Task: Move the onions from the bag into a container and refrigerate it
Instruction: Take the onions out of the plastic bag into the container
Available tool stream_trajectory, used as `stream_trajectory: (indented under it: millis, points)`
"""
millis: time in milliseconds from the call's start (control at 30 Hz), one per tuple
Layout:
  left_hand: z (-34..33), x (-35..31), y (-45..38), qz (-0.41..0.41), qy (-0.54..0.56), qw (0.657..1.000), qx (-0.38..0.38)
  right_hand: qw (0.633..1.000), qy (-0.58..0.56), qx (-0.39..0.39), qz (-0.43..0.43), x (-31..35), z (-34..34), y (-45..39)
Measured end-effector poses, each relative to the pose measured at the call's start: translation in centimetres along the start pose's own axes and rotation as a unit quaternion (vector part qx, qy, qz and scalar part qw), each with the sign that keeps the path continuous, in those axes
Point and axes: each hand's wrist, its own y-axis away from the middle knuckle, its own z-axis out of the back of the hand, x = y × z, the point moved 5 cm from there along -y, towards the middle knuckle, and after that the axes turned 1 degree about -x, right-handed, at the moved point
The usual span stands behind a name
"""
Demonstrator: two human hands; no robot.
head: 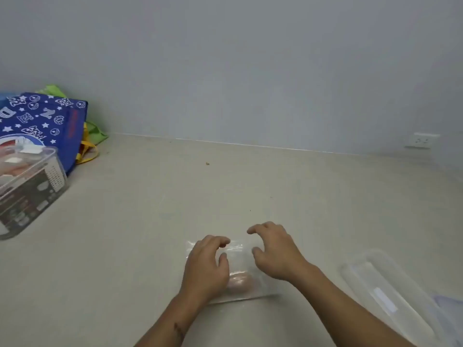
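Note:
A clear plastic zip bag (240, 259) lies flat on the beige counter near the front edge. A pinkish-brown onion (241, 283) shows through its near end. My left hand (206, 266) rests on the bag's left side, its fingers curled at the far sealed edge. My right hand (275, 251) hovers over the bag's right side with fingers spread and bent; whether it touches the bag is unclear. A clear rectangular plastic container (385, 294) sits empty to the right of the bag.
A blue patterned shopping bag (47, 121) with green and yellow bags behind it stands at the back left against the wall. A clear packaged box (27, 189) lies in front of it. A wall socket (421, 141) is at the back right. A small crumb (207, 163) lies mid-counter.

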Motion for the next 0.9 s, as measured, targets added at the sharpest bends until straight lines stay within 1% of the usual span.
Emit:
stream_trajectory:
  millis: [100,167,267,400,500,600,733,800,900]
  points:
    - [-1.5,0.4,-1.4,-0.007,-0.07,0.997,0.037,0.995,0.082,0.051,0.003,-0.5,-1.1,-1.9]
    - [-2.4,1.1,-1.7,0.014,-0.111,0.991,0.068,0.994,0.086,0.073,-0.007,-1.4,-1.6,-2.1]
    - [-3.0,1.7,-1.0,0.023,-0.15,0.986,0.075,0.995,0.073,0.073,0.004,-3.0,-2.1,-1.3]
    - [-3.7,1.1,0.0,0.0,-0.191,0.976,0.105,0.995,0.004,0.1,-0.016,-4.3,-2.2,1.0]
    - [-3.7,0.0,1.0,-0.023,-0.193,0.974,0.113,0.992,-0.027,0.119,-0.032,-4.6,-2.0,3.4]
    - [-3.2,-1.0,2.2,-0.05,-0.176,0.977,0.106,0.986,-0.077,0.141,-0.054,-4.4,-1.2,5.7]
    - [-2.2,-2.9,2.7,-0.112,-0.132,0.982,0.069,0.969,-0.155,0.173,-0.081,-3.6,-0.3,8.5]
    - [-1.7,-4.0,2.6,-0.147,-0.123,0.98,0.055,0.957,-0.215,0.167,-0.101,-3.2,-0.1,9.7]
    - [-1.6,-5.6,2.2,-0.191,-0.116,0.974,0.043,0.945,-0.29,0.097,-0.12,-3.1,0.6,11.2]
